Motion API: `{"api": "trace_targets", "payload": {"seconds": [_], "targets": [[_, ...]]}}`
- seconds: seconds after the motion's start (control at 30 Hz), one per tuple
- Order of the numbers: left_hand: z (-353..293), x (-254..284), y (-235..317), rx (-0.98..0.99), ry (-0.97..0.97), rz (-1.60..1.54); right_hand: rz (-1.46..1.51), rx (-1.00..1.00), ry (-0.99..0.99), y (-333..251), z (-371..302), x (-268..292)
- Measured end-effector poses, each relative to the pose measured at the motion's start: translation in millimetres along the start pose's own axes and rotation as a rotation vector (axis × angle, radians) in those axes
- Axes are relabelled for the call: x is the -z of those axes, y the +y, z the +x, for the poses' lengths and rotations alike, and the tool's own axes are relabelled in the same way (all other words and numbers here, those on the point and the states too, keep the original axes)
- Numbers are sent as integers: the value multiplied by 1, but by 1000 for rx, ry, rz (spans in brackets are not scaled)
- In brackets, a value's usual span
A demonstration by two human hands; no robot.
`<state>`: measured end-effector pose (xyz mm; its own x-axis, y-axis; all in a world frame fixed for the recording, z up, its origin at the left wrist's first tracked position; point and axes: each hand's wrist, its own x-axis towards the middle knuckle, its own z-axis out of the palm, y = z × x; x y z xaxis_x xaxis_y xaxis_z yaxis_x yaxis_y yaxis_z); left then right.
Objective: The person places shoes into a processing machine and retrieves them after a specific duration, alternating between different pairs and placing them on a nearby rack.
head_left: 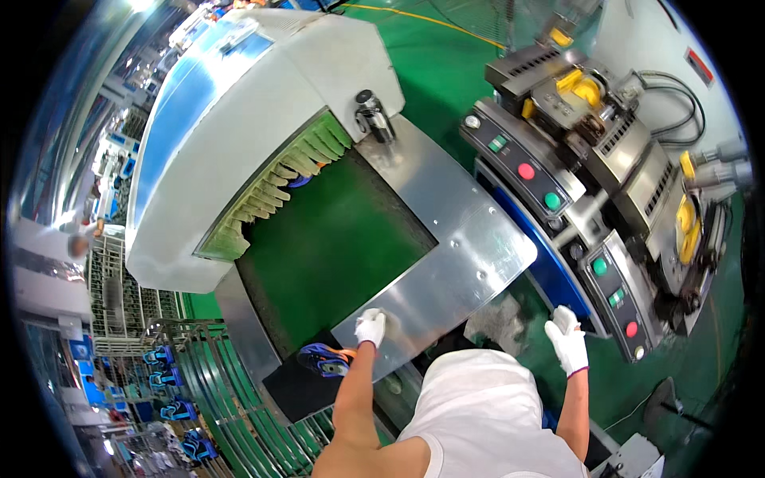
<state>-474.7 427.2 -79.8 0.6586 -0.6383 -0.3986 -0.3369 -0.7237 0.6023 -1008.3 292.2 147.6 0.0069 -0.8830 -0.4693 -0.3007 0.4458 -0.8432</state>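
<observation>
White top (486, 414) hides lap | left hand (370, 327) flat on steel plate (446, 263) | right hand (568, 341) grip unclear

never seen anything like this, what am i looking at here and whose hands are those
This is one wide fisheye view from a camera on a person's head, looking down, so edges bend. Both white-gloved hands are that person's. The left hand rests on a steel plate beside a green conveyor belt that enters a white tunnel machine. A blue and orange shoe lies on the belt's near end. The right hand reaches the edge of a press with coloured buttons. Neither hand holds anything.
</observation>
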Motion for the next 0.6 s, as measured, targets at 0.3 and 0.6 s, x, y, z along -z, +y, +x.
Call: {"api": "trace_targets", "payload": {"seconds": [0.3, 0.6], "targets": [[251, 89, 165, -373, 221, 197, -685, -241, 98, -12, -6, -34], [546, 251, 246, -45, -8, 657, -814, -913, -24, -16, -131, 14]]}}
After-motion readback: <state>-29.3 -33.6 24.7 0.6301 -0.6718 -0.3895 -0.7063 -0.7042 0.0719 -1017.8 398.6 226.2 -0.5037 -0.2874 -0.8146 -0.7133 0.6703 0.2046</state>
